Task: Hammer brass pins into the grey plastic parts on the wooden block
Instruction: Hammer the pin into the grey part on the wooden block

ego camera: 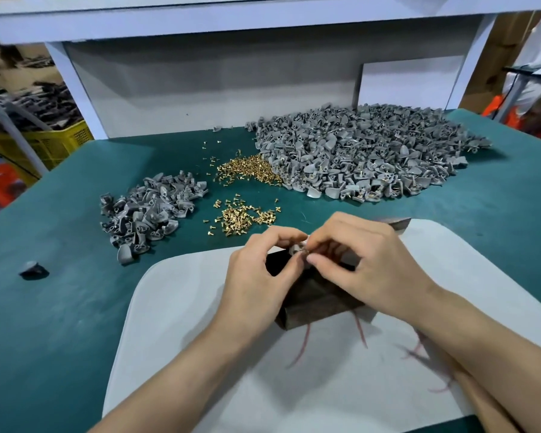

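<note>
Here, left hand (256, 276): fingers curled, thumb and forefinger pinching a small grey part (295, 247) just above the wooden block.
Right hand (363, 264): fingers curled, thumb and forefinger tips pinched on a brass pin (305, 252) held against that grey part; the contact was blurred.
Wooden block (316, 301): dark, lying on the pale pad under both hands, partly hidden by them.
Pale pad (200, 339): lay at the near edge of the green table (60, 307), with thin red threads (303, 342) across it.
Near pin heap (244, 215): loose brass pins on the table just beyond the pad's far edge.
Far pin heap (250, 170): more pins, touching the left side of the large pile.
Large pile (366, 157): grey parts, heaped toward the far right corner.
Small pile (147, 210): grey parts, left of the near pin heap.
Lone part (33, 269): dark grey, near the left edge.
</note>
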Demonstrator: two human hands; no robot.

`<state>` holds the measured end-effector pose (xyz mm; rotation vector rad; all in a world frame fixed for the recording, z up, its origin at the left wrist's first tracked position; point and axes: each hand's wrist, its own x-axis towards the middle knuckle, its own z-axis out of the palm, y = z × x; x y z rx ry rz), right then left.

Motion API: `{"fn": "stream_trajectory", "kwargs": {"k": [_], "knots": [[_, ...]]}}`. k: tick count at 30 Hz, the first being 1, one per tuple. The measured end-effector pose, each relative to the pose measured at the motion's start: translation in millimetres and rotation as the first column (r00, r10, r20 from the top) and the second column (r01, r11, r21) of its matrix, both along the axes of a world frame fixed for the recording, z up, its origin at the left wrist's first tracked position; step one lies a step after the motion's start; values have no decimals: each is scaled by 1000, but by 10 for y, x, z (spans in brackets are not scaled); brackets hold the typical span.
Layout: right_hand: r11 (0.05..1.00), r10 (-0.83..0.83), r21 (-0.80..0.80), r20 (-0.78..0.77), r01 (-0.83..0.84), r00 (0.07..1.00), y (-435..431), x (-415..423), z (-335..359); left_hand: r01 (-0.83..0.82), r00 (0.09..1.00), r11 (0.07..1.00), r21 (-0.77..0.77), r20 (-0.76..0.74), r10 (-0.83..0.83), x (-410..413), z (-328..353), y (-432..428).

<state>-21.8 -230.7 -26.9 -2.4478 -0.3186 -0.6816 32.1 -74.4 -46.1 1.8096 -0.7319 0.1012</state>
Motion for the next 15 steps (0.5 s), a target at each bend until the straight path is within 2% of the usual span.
{"fn": "stream_trajectory", "kwargs": {"k": [3, 6, 15], "knots": [[999, -22, 25, 53, 21, 998, -43, 8, -14, -25, 1000, 1000, -4, -9, 24, 11, -8, 5], [1000, -7, -18, 92, 9, 996, -45, 23, -39, -27, 999, 1000, 5, 22, 26, 15, -18, 15], [998, -50, -29, 64, 52, 997, -3, 18, -45, -29, 1000, 996, -85, 6, 30, 7, 12, 5]]}}
